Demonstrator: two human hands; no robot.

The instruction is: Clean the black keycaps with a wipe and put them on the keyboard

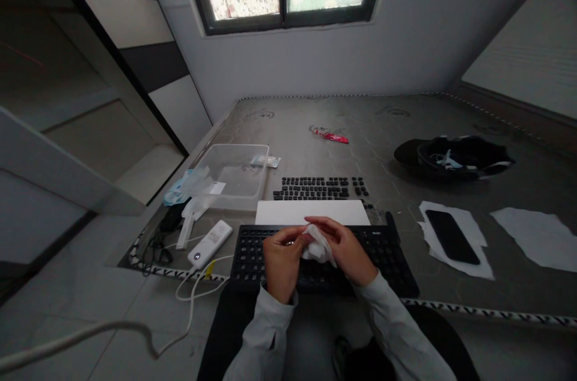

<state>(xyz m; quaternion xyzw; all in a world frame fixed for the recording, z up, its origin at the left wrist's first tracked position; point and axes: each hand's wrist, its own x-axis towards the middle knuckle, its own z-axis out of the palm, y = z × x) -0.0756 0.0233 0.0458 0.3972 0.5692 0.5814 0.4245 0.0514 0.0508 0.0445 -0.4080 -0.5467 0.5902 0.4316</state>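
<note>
My left hand is closed, its thumb and fingertips pinched at the left side of a crumpled white tissue. A small shiny spot shows between those fingers, too small to name. My right hand wraps round the tissue from the other side. Both hands are above a black keyboard lying at the near edge of the surface. Much of its middle is hidden by my hands. Just behind it lies a white sheet, and beyond that black keycaps are laid out in rows.
Left are a clear plastic box, a white power strip and cables. A red wrapper lies farther back. To the right are a dark cap, a phone on white paper, and another paper piece.
</note>
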